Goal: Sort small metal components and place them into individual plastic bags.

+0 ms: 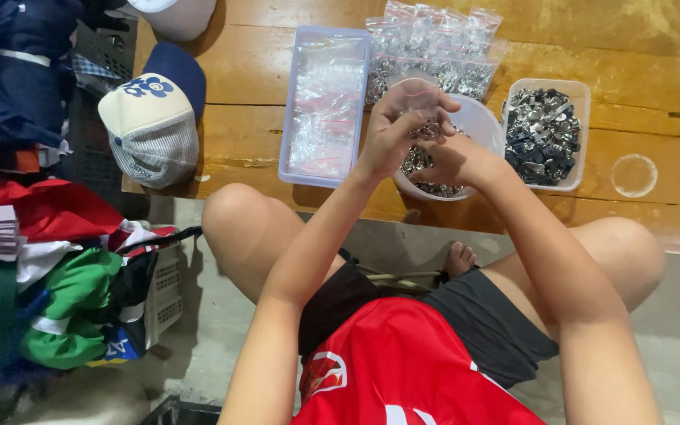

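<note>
My left hand (391,130) holds a small clear plastic bag (416,96) open above a round white bowl (482,118) of small metal parts. My right hand (449,157) is pinched at the bag's mouth with a few shiny metal pieces in its fingers, right over the bowl. A clear rectangular tray (326,102) of empty small bags lies to the left of the bowl. A clear square tub (546,132) of silver and dark metal parts stands to the right. Several filled small bags (442,51) are piled behind the bowl.
All of this sits on a low wooden board (253,134) on a concrete floor. A white and blue cap (153,118) rests at the board's left end. A pile of clothes (49,260) lies at the left. A clear round lid (633,175) sits at the right.
</note>
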